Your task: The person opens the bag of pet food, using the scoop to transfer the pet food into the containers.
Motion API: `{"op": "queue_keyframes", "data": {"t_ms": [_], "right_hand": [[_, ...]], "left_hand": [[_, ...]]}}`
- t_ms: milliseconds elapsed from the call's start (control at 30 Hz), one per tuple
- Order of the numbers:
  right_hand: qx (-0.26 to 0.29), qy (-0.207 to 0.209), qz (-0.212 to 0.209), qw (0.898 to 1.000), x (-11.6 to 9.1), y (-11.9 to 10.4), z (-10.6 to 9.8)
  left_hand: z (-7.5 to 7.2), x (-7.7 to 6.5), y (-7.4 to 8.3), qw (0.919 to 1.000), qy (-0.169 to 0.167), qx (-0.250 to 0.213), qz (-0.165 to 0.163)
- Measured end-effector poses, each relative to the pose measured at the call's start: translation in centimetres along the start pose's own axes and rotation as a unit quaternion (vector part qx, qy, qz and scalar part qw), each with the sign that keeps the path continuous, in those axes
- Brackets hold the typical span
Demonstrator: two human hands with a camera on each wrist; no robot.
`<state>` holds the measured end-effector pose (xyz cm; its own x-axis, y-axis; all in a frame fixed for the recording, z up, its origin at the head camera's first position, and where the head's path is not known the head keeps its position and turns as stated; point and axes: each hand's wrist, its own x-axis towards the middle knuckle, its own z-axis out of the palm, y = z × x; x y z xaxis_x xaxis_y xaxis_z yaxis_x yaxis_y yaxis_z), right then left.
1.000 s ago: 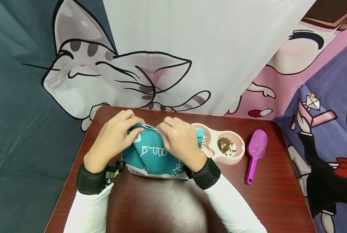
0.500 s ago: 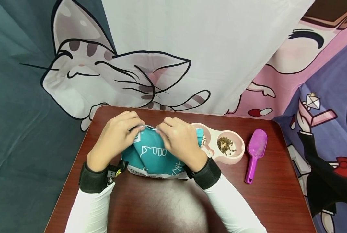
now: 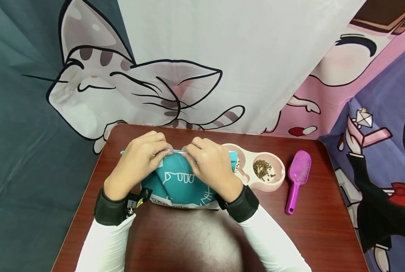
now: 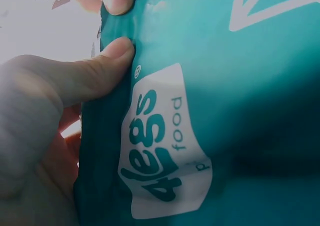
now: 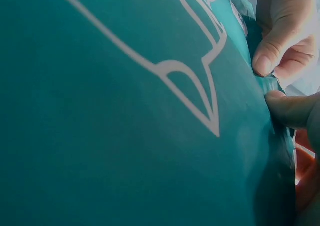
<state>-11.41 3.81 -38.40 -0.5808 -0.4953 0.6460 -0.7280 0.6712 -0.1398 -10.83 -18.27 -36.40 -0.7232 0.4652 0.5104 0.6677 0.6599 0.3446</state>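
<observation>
A teal pet food bag (image 3: 182, 185) with white cat line drawings stands on the table between both hands. My left hand (image 3: 139, 162) pinches its top edge on the left, thumb on the near face and fingers behind. On the other side, my right hand (image 3: 210, 164) pinches the same edge, close beside the left. The short stretch of edge between the thumbs lies flat and pressed together. In the left wrist view, the left thumb (image 4: 107, 66) lies just above a white "4legs" label (image 4: 165, 151). The right wrist view has the right thumb (image 5: 290, 106) against the bag's edge.
Right of the bag is a pale pink double bowl (image 3: 278, 181) with brown kibble (image 3: 263, 168) in one side; the bag and right hand partly cover its other side. A purple scoop (image 3: 298, 177) lies farther right on the brown table (image 3: 325, 211). Printed curtains hang behind.
The gap in the bag's top edge has closed between the hands. My left hand has slid slightly to the right along the edge; the right hand stays nearly where it was.
</observation>
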Motion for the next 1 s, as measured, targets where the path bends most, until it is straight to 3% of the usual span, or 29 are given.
{"op": "queue_keyframes", "data": {"t_ms": [200, 367, 500, 733, 1000], "right_hand": [[-0.014, -0.015, -0.005, 1.0, -0.4, 0.0, -0.9], [-0.005, 0.0, -0.004, 1.0, -0.7, 0.0, -1.2], [-0.002, 0.018, -0.016, 1.0, -0.8, 0.1, -0.8], [-0.016, 0.033, -0.045, 0.998, -0.9, 0.2, -0.6], [-0.025, -0.023, -0.037, 0.999, -1.5, 0.6, -2.6]], "left_hand": [[-0.1, -0.1, 0.0, 0.9999, -0.009, 0.009, 0.003], [0.0, -0.3, 0.4, 0.9985, -0.033, 0.041, -0.018], [0.1, -0.3, 0.7, 0.9971, -0.038, 0.065, -0.01], [0.3, -0.2, 0.8, 0.9994, -0.004, 0.028, 0.021], [0.3, 0.0, 0.9, 0.9991, -0.008, 0.004, 0.042]]}}
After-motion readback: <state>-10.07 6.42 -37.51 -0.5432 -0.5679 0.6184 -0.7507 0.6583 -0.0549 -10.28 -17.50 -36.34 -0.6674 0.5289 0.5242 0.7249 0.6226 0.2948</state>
